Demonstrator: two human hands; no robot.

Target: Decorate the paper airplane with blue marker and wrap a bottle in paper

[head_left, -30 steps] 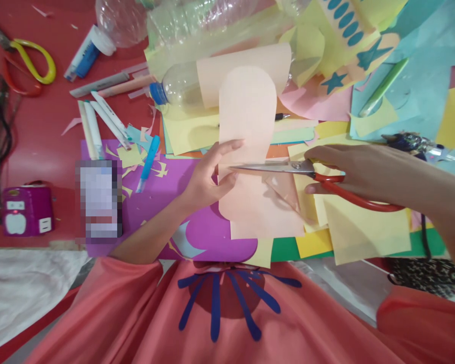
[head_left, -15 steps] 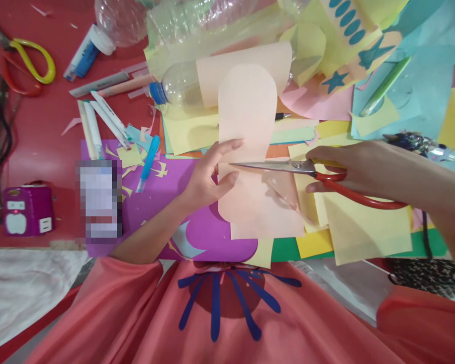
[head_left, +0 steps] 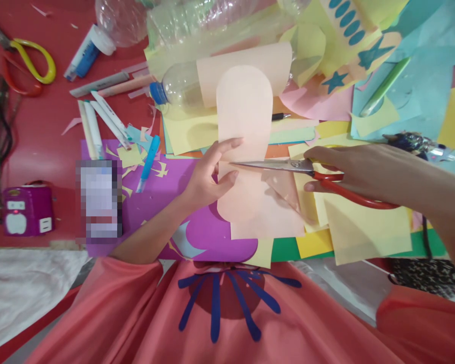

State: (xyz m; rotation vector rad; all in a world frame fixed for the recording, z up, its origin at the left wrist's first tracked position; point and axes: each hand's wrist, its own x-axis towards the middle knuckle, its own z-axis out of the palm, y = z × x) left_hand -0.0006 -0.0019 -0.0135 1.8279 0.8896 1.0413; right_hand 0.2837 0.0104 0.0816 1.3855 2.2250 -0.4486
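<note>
Head view: left hand (head_left: pixel 208 179) fingers pinch the peach paper strip (head_left: pixel 244 116) above the surface, right hand (head_left: pixel 349 169) fingers curled in red scissors (head_left: pixel 288 167), blades nearly across; top rounded, crosscut looks almost done.

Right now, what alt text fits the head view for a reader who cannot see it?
A person's left hand pinches a peach paper strip with rounded ends while the right hand works red-handled scissors across its middle. They are above a red table littered with coloured paper, markers, plastic bottles and another pair of scissors.
</note>
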